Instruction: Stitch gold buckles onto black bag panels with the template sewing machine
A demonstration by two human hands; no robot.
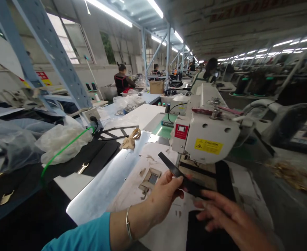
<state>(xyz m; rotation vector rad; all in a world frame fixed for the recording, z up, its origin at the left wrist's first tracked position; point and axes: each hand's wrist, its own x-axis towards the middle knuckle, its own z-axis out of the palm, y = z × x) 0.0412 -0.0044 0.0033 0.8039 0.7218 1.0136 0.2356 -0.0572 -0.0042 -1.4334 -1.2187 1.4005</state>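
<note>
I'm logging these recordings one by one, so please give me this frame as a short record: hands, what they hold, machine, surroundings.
Left hand: pinches a black strip between thumb and fingers
Right hand: fingers at the strip's near end; blurred, grip unclear
Machine: white, just beyond the hands, with a yellow caution label
Left of the hands: black panel with a gold fitting; plastic bag
Background: a person in front of the far wall, at left
</note>
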